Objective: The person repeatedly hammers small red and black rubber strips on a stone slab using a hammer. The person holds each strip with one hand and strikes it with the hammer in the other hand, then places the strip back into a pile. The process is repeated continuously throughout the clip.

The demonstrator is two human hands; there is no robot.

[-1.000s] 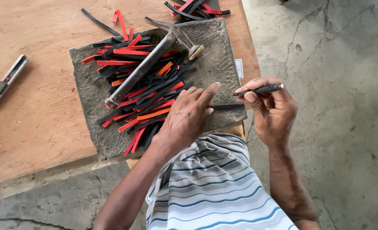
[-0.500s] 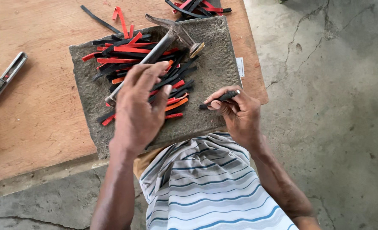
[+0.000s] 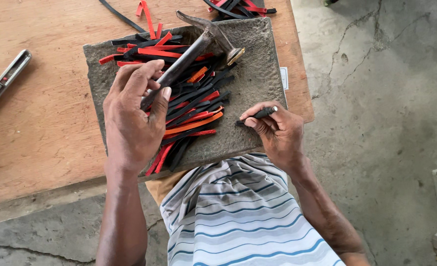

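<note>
A grey stone slab (image 3: 258, 64) is seen lying on a wooden tabletop (image 3: 46, 128), its near edge just over the person's lap, where a striped shirt (image 3: 238, 216) fills the lower part of the view. A loose heap of black, red and orange strips (image 3: 193, 103) is spread across the slab's middle and left part, most of them lying roughly parallel and slanting toward the near left.

A hammer (image 3: 198, 47) is laid on top of the heap, its head at the far side of the slab and its handle running down toward the left hand (image 3: 134, 118). The lower end of the handle is closed on by that hand's grip: the fingers are curled over it from the left and the thumb is pressed against it from the right (the very end of the handle is hidden under the palm).

The right hand (image 3: 277, 135) is held over the slab's near right corner, well apart from the hammer. A thin dark strip (image 3: 258, 115) is pinched between its thumb and fingertips, with one end poking out to the left just above the bare stone and the other end showing beyond the fingers.

A utility knife (image 3: 4, 81) is seen at the left edge of the tabletop, well apart from the slab. More strips (image 3: 238, 7) are piled beyond the slab's far edge. Cracked concrete floor (image 3: 376, 98) is seen to the right.
</note>
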